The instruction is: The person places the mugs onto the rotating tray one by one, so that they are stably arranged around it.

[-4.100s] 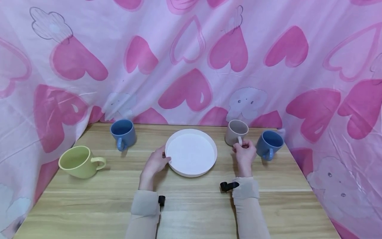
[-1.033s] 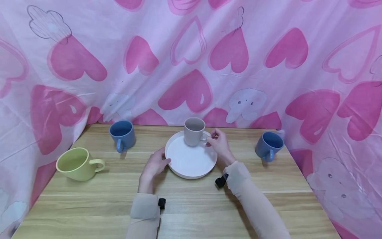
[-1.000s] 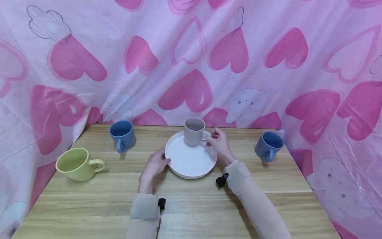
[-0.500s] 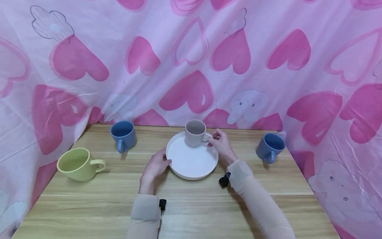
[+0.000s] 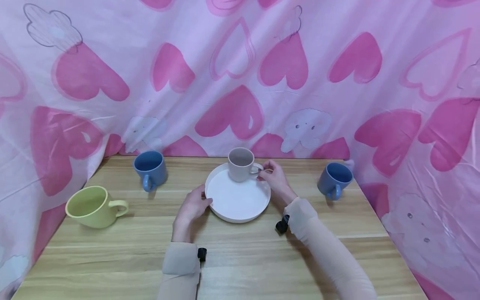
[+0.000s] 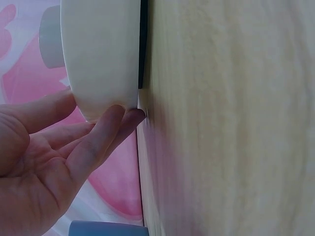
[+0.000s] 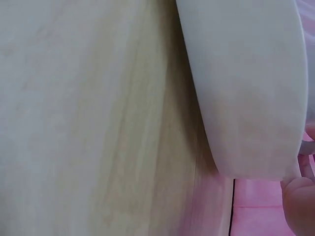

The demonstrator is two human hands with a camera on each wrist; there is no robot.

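Pink heart-print cloth (image 5: 232,54) behind a wooden table (image 5: 123,250), a white dish (image 5: 232,202) on it, a grey mug (image 5: 238,171) in the dish
The left hand (image 5: 192,205) grips the dish's left rim, thumb over the edge; a green mug (image 5: 91,214) stands at left, a blue mug (image 5: 153,173) farther back, a second blue mug (image 5: 330,183) at right; the right hand (image 5: 275,177) pinches the grey mug's handle, the mug upright towards the far rim

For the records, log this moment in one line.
left hand: grips plate; right hand: pinches gray mug by handle; gray mug: upright over plate's far part, contact unclear; green mug, blue mugs: on table
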